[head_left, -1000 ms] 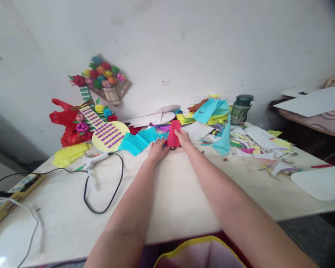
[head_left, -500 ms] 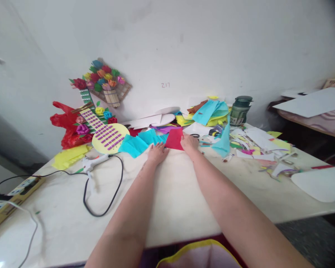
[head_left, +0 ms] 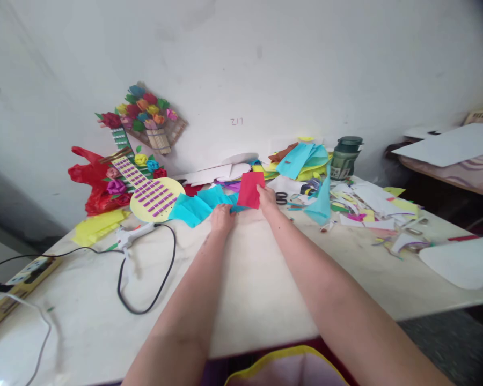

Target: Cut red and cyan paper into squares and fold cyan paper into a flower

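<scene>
**Holding a Red Paper Sheet at the Far Edge of the Desk**

The right hand (head_left: 266, 197) pinches the red paper sheet (head_left: 250, 188) by its right-hand edge, thumb and fingers closed on it. The sheet stands nearly upright, lifted clear of the desk (head_left: 241, 284), above the middle of the far edge.

The left hand (head_left: 222, 218) rests on the desk just beside the sheet, to its left, with its fingers bent down at the near edge of the cyan crepe paper (head_left: 196, 206). Whether these fingers grip the crepe paper or only press on it cannot be told. The two hands are close together but do not touch.

A pair of scissors (head_left: 280, 198) lies flat just to the right of the right hand. A green jar (head_left: 344, 158) stands at the far edge, further right, behind a spread of paper scraps (head_left: 366, 206). Toward the left edge lie a white glue gun (head_left: 134, 234) with its black cable (head_left: 145, 300) and a yellow guitar-shaped craft (head_left: 155, 194).
</scene>
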Tool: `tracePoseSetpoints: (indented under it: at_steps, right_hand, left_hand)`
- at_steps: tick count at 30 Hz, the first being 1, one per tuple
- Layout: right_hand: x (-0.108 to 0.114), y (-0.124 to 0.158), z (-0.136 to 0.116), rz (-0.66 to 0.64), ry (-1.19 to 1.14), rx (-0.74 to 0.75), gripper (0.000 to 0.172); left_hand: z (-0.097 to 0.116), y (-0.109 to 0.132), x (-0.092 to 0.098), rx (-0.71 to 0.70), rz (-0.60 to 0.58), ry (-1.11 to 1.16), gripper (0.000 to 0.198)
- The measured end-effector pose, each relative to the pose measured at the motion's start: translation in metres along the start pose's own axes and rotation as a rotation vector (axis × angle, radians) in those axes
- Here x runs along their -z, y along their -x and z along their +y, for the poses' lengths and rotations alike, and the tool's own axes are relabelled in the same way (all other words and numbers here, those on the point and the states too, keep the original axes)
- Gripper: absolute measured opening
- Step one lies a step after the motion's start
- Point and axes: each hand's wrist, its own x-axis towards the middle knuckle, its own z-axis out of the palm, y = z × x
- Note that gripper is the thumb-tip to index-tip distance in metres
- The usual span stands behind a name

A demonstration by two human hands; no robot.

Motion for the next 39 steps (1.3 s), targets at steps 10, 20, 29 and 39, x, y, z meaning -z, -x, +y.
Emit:
tracePoseSetpoints:
  at_steps: [10,20,29,39]
  right_hand:
    - [0.019,0.010,-0.011,-0.162,-0.240,-0.340,0.004]
    - [0.017,0.021,-0.016,-0.611,0.138,-0.228,0.032]
    - [0.007,0.019,-0.006,-0.265,1.015,0.240,0.028]
    - [-0.001,0.026,0.000,-0.365,1.176,0.453,0.024]
  left_hand:
    - [-0.014,-0.008,-0.008,0.137,0.085,0.211,0.019]
    - [-0.019,-0.007,0.000,0.422,0.198,0.607,0.005]
    - [-0.012,-0.006,0.002,0.218,0.161,0.460,0.020]
    - [-0.020,-0.008,-0.004,0.264,0.158,0.368,0.015]
